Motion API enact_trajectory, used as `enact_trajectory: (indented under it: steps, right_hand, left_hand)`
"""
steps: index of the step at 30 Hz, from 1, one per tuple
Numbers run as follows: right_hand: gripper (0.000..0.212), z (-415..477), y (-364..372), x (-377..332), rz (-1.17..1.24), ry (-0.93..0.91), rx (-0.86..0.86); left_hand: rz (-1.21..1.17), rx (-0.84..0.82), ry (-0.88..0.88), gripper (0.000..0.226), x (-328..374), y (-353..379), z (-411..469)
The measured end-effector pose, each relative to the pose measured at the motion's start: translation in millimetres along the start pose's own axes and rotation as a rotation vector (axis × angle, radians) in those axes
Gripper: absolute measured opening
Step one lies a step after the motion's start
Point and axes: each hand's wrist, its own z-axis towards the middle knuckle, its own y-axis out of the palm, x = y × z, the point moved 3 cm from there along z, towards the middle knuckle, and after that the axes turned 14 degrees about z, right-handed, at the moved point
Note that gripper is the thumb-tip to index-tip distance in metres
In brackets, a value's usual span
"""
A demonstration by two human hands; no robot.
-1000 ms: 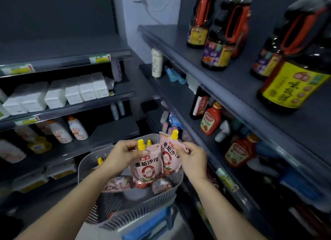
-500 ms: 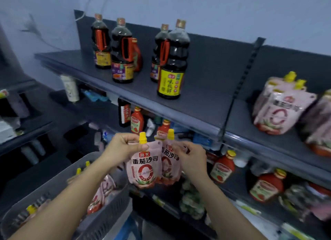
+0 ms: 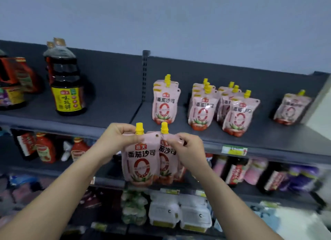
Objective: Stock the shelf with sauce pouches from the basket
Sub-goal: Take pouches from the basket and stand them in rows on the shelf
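I hold two pink sauce pouches with yellow caps upright in front of the top shelf edge. My left hand (image 3: 117,138) grips the top of the front pouch (image 3: 140,161). My right hand (image 3: 188,148) pinches the top corner of the pouch behind it (image 3: 166,161). On the dark top shelf (image 3: 259,137) stand several more of the same pouches (image 3: 165,103) in groups, with a single one (image 3: 292,108) at the far right. The basket is out of view.
Dark soy sauce bottles (image 3: 65,82) stand on the top shelf at left. A slotted upright post (image 3: 145,75) divides the shelf back. Lower shelves hold red ketchup bottles (image 3: 44,150), dark bottles and white egg cartons (image 3: 179,213).
The view has swung right and up, away from the basket, onto the shelf section with the pouches. Both hands have carried the two pouches up toward the top shelf edge.
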Motion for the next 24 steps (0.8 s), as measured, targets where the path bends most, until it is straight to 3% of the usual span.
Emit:
enact_trajectory:
  steps: [4,7,10,14,19,22,24]
  right_hand:
    - [0.034,2,-78,10,0.045,0.039,0.033]
    - [0.036,3,-133,17,0.049,0.033,0.057]
    - [0.039,6,-182,22,0.043,0.035,0.074]
    - [0.034,14,-237,28,0.039,0.043,0.089]
    - [0.034,34,-293,37,0.053,0.039,0.161]
    - [0.032,48,-323,41,0.047,0.033,0.213]
    - [0.028,58,-343,45,0.041,0.04,0.269]
  left_hand:
    - [-0.061,-0.059,0.008,0.014,43,58,14]
    - [-0.071,-0.104,0.021,0.005,72,102,24]
    - [-0.107,-0.151,0.067,0.027,99,142,35]
    - [-0.16,-0.193,0.108,0.006,134,183,51]
    - [-0.137,-0.24,0.19,0.02,174,224,82]
    - [-0.138,-0.261,0.232,0.008,200,246,103]
    - [-0.121,-0.277,0.258,0.033,218,258,119]
